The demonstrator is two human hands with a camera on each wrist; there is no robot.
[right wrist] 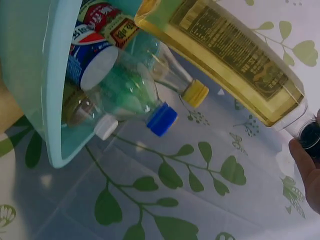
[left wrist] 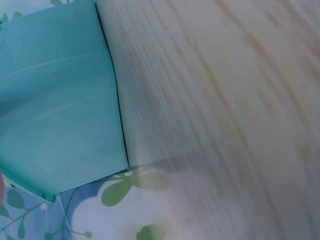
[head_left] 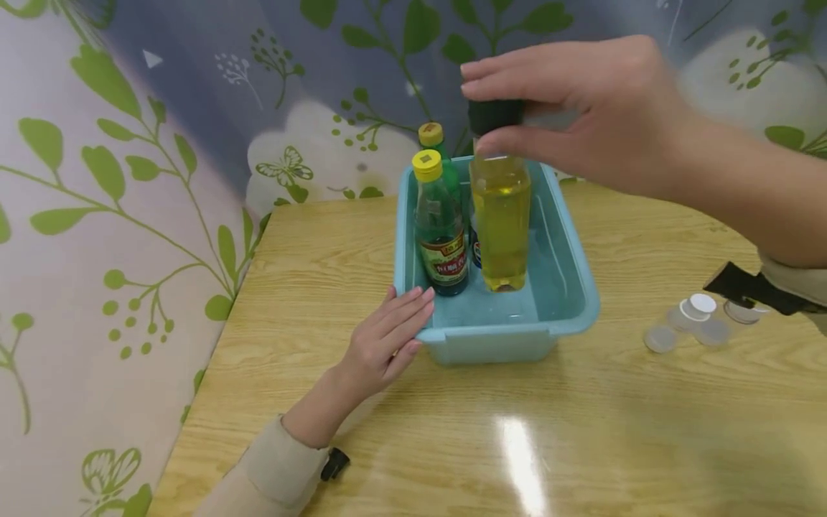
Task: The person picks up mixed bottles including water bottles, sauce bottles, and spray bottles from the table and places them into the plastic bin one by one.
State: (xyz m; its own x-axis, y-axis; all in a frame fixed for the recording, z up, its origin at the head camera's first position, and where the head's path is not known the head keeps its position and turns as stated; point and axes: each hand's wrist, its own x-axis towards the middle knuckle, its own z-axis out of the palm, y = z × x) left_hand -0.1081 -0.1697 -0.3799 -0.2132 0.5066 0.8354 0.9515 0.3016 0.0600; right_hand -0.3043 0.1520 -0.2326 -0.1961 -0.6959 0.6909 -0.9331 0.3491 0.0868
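My right hand grips a clear bottle of yellow oil by its black cap, thumb on the near side. The bottle hangs upright over the light blue plastic bin; whether its base touches the floor of the bin I cannot tell. My left hand rests with extended fingers on the bin's front left corner. Inside, a sauce bottle with a yellow cap stands at the left, a green bottle behind it. The right wrist view also shows a blue-capped bottle and a white-capped one.
Several small clear containers with white lids stand on the wooden table right of the bin. A leaf-patterned curtain or sheet hangs along the table's back and left edges.
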